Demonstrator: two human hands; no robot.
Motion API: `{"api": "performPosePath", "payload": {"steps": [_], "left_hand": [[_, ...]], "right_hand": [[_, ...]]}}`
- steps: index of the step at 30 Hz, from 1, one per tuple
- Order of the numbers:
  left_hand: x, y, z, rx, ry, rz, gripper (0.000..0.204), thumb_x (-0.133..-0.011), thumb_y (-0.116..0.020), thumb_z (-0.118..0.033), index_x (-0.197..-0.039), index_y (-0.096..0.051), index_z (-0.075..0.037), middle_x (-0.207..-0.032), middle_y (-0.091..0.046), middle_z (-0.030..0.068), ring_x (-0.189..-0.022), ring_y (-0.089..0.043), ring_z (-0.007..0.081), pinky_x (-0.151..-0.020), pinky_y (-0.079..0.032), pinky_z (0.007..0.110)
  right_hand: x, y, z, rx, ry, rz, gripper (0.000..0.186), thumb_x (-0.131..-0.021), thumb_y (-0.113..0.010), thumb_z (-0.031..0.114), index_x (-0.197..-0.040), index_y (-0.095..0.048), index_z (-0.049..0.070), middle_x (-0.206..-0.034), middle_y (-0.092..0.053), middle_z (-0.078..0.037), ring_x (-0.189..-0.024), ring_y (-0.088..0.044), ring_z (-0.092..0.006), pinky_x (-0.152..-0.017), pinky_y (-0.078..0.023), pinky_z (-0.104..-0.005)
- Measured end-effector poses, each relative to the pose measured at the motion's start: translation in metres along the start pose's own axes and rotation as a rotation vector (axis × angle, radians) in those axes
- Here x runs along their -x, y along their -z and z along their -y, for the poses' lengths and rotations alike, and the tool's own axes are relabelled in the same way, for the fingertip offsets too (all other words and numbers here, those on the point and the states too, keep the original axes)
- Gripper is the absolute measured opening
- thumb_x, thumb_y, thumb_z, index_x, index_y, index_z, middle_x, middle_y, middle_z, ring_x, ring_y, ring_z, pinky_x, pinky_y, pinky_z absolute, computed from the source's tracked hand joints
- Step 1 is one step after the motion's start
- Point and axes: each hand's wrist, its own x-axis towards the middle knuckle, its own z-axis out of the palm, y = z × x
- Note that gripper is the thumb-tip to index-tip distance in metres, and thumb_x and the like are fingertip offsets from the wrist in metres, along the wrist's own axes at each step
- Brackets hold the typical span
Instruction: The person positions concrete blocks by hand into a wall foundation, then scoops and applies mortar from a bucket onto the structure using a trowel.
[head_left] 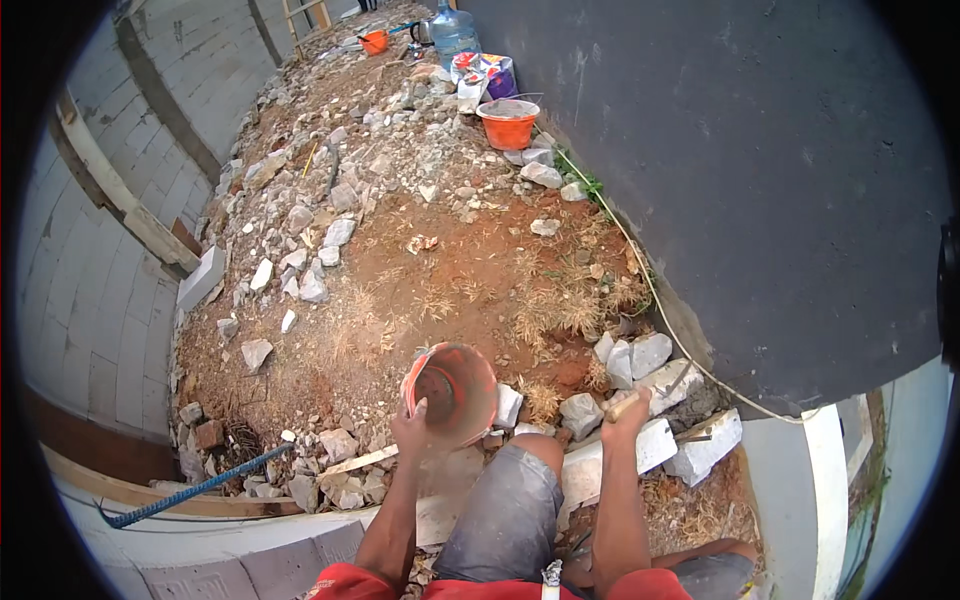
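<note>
- Red sleeves come nearest; beyond the knee, an orange bucket is tilted, seemingly almost emptied (only residue shows inside).
- Grey material in the far bucket appears left for use.
- Left hand is clamped on the orange bucket's rim; right hand is wrapped around a wooden-handled tool.

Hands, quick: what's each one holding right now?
Left hand: closed, holding the orange bucket by its rim.
Right hand: closed, holding a wooden-handled tool.
</note>
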Motion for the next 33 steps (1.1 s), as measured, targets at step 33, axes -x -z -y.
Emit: {"api": "performPosePath", "payload": {"steps": [33], "left_hand": [[-0.087,-0.192,-0.003,0.658,0.605,0.482,0.071,-0.103,-0.056,-0.05,-0.142,-0.046,0.008,-0.147,-0.047,0.0193,-0.135,-0.05,0.0309,-0.118,-0.042,0.047]], "right_hand": [[0.344,0.569,0.068,0.895,0.194,-1.583,0.048,-0.095,-0.062,0.044,-0.118,-0.057,0.002,-0.104,-0.064,-0.027,-0.095,-0.063,-0.0455,-0.085,-0.048,-0.0548]]}}
